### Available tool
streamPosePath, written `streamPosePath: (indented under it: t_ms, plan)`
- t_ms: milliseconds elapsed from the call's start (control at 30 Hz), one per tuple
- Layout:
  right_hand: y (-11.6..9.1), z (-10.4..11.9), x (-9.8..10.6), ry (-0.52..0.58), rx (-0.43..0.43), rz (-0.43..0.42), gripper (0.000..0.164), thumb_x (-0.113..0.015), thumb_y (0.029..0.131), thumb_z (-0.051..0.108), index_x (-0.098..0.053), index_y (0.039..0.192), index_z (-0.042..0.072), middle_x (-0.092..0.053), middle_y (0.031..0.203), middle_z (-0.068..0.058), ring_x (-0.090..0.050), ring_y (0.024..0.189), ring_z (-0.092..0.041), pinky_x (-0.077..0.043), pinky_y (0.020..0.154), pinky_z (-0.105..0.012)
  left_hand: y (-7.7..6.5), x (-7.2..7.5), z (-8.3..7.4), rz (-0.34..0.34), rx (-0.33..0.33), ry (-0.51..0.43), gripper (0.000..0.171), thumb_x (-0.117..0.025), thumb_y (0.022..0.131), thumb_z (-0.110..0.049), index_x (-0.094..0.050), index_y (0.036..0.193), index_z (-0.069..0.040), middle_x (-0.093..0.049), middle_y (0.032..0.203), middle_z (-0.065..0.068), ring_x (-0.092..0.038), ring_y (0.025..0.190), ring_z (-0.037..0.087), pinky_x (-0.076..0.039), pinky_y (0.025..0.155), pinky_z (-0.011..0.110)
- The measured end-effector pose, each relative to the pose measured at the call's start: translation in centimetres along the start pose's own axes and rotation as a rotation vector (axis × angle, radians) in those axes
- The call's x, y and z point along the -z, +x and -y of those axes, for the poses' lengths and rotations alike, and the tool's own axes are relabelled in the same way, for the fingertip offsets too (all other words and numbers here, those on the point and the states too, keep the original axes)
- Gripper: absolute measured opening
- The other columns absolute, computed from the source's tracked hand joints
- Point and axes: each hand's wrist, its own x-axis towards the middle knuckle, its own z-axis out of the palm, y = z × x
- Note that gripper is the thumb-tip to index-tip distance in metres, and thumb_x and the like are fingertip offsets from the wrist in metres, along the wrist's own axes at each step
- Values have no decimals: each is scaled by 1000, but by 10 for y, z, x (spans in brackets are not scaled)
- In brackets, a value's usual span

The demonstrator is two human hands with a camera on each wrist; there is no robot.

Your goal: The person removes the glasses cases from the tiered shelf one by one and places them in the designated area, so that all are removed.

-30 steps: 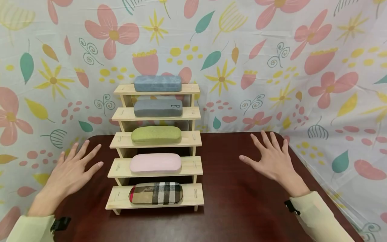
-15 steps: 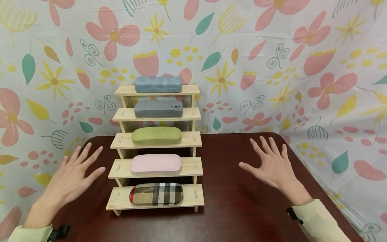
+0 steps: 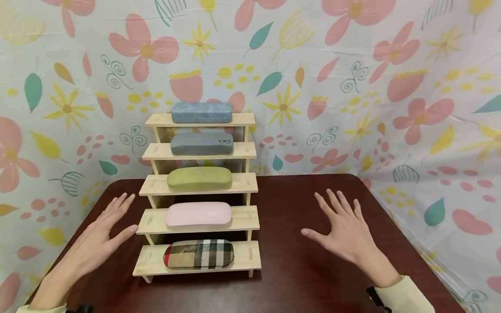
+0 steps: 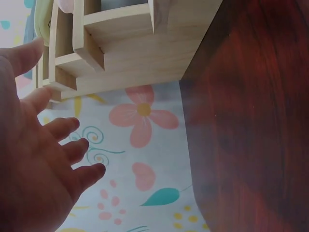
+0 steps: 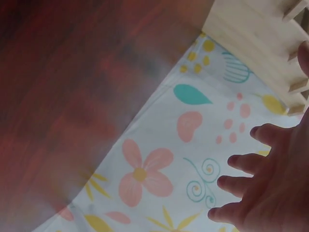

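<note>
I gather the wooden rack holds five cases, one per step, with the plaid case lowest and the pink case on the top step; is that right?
Not quite: the pink case isn't on the top step; the head view shows it second from the bottom. The rest stands, with the plaid case lowest on the wooden rack.

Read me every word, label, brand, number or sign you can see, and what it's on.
No words, brands or numbers are readable.
One sign: a glasses outline on the gray case, second step from the top of the wooden rack.
I see no lettering on the blue, green, pink or plaid case.
</note>
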Motion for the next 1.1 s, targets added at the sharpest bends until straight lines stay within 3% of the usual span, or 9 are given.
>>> streamPosePath:
  t_ms: [67,167,267,367,533,700,833,1000,1100]
  plan:
    - [-1,3,-1,0,9,-8,108,-63,86,83,-32,168,21,-30,168,-22,-17,157,-44,-3,123,-69,-1,-1,-1,-14,11,-16,80,-69,104,-34,-23,169,-37,-16,175,0,-5,161,20,-14,123,65]
    - [-3,8,-1,4,26,-26,110,-65,84,84,-33,168,21,-32,167,-22,-19,157,-44,-2,124,-67,0,-2,-2,-26,-13,-26,82,-71,103,-31,-22,169,-37,-17,175,-2,-7,160,13,-17,126,42]
    - [-5,11,-1,18,42,-31,113,-67,82,85,-33,168,21,-34,166,-23,-21,157,-44,-1,125,-65,0,-3,-3,-44,-46,-22,86,-74,102,-28,-22,170,-35,-20,174,-1,-12,157,5,-14,116,14]
    - [-8,15,-2,46,56,-24,114,-68,81,85,-33,168,21,-35,166,-23,-23,155,-46,-3,125,-65,1,-4,-4,-65,-72,-12,89,-77,99,-25,-23,170,-33,-24,173,0,-17,154,-1,-14,109,5]
    - [-9,22,-2,117,63,6,114,-70,80,84,-34,167,21,-37,163,-24,-30,151,-48,-10,125,-65,4,-6,-5,-104,-89,-1,92,-81,96,-22,-27,169,-32,-34,169,3,-25,149,-3,-18,105,2]
    - [-12,35,2,173,48,65,114,-70,79,84,-32,168,24,-34,165,-21,-31,151,-45,-34,114,-68,7,-7,-5,-134,-93,-13,95,-86,91,-20,-31,168,-32,-42,165,6,-31,143,-9,-22,102,1]
    - [-15,48,4,217,50,100,112,-70,81,82,-29,169,28,-31,168,-15,-31,153,-39,-44,107,-66,9,-7,-3,-123,-103,-48,99,-87,89,-17,-30,169,-31,-46,162,12,-35,138,-12,-25,100,-1]
    - [-18,66,6,294,79,107,106,-77,82,74,-30,168,32,-35,167,-5,-35,151,-31,-45,108,-61,12,-6,-1,-91,-103,-117,105,-87,89,-11,-24,170,-31,-50,156,21,-50,135,6,-34,99,1]
    - [-21,77,7,348,107,93,105,-85,82,64,-33,167,34,-40,164,-1,-39,149,-26,-45,109,-57,15,-5,0,-77,-101,-137,106,-87,89,-11,-22,170,-32,-51,156,20,-52,135,6,-38,97,3]
